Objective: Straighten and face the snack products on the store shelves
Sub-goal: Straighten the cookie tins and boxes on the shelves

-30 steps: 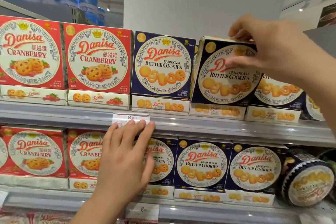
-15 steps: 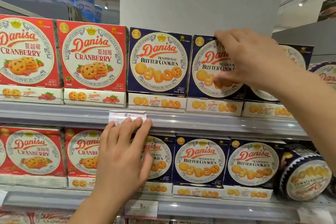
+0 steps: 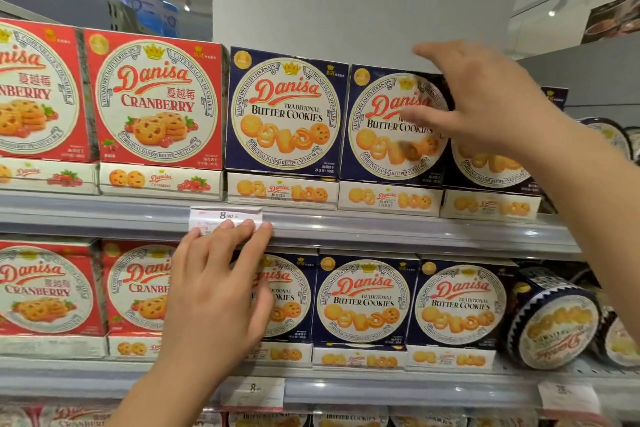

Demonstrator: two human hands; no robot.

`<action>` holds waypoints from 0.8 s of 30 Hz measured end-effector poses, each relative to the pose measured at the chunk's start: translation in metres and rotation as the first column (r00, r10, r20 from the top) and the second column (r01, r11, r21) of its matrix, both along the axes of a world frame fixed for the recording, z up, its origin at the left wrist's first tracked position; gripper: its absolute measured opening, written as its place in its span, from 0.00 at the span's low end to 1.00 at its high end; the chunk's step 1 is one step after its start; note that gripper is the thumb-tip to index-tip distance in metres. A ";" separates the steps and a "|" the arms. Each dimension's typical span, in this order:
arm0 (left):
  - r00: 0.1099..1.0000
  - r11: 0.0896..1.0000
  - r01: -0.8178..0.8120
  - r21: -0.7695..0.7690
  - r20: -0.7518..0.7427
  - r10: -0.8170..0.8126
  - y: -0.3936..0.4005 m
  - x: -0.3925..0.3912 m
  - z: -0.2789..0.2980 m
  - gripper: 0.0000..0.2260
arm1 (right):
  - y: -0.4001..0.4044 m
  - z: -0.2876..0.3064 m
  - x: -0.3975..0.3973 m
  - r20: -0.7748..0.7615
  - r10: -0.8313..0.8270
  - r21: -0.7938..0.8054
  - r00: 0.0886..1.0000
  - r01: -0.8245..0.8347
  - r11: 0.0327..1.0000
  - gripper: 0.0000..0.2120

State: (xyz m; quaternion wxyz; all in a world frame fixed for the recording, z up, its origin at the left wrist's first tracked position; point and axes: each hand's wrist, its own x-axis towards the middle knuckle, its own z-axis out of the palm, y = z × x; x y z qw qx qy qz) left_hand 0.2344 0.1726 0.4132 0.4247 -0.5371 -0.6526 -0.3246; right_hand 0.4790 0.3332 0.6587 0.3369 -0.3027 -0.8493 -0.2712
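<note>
2 hands spread | right hand (image 3: 485, 104) before butter-cookie box (image 3: 384, 128) | left hand (image 3: 214, 291) on shelf edge (image 3: 381, 229)

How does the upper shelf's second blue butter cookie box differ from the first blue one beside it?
The second blue box sits slightly lower and is partly covered by the right hand; the first blue box stands fully visible, untouched. Both face front, showing the same butter cookie design.

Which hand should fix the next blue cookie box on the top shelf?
Probably the right hand: it is up at the top shelf, open, in front of the half-hidden blue butter cookie box. The left hand is lower, fingertips on the price tag.
</note>
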 end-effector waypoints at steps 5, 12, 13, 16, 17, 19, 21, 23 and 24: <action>1.000 1.000 -0.007 -0.016 0.014 0.008 0.000 0.000 0.000 0.26 | 0.019 0.011 0.033 -0.195 -0.006 0.022 0.981 0.010 1.000 0.25; 1.000 1.000 -0.010 -0.016 0.025 0.010 0.002 0.001 -0.001 0.27 | 0.037 0.000 0.054 -0.067 -0.080 -0.074 0.995 0.075 0.994 0.17; 1.000 1.000 -0.011 -0.015 0.025 0.011 0.002 0.001 -0.001 0.26 | 0.038 -0.001 0.056 -0.057 -0.072 -0.071 0.996 0.068 0.995 0.17; 1.000 1.000 -0.007 -0.010 0.024 0.007 0.002 0.001 0.000 0.26 | 0.038 0.002 0.061 -0.068 -0.039 -0.070 0.997 0.035 0.997 0.17; 1.000 1.000 -0.005 -0.009 0.022 0.005 0.002 0.002 0.000 0.26 | 0.038 0.003 0.063 -0.077 -0.024 -0.083 0.997 0.018 0.996 0.17; 1.000 1.000 -0.003 -0.008 0.018 0.003 0.001 0.001 0.000 0.26 | 0.039 0.004 0.065 -0.097 -0.003 -0.118 0.995 -0.009 0.993 0.17; 1.000 1.000 0.000 -0.007 0.017 0.000 0.001 0.001 -0.001 0.26 | 0.039 0.004 0.066 -0.108 0.010 -0.128 0.994 -0.023 0.991 0.17; 1.000 1.000 0.000 -0.010 0.022 0.000 0.000 0.001 -0.001 0.26 | 0.038 0.002 0.065 -0.124 0.022 -0.128 0.992 -0.037 0.991 0.17; 1.000 1.000 0.001 -0.011 0.024 -0.001 0.000 0.001 -0.001 0.26 | 0.037 0.001 0.065 -0.135 0.026 -0.128 0.991 -0.043 0.991 0.17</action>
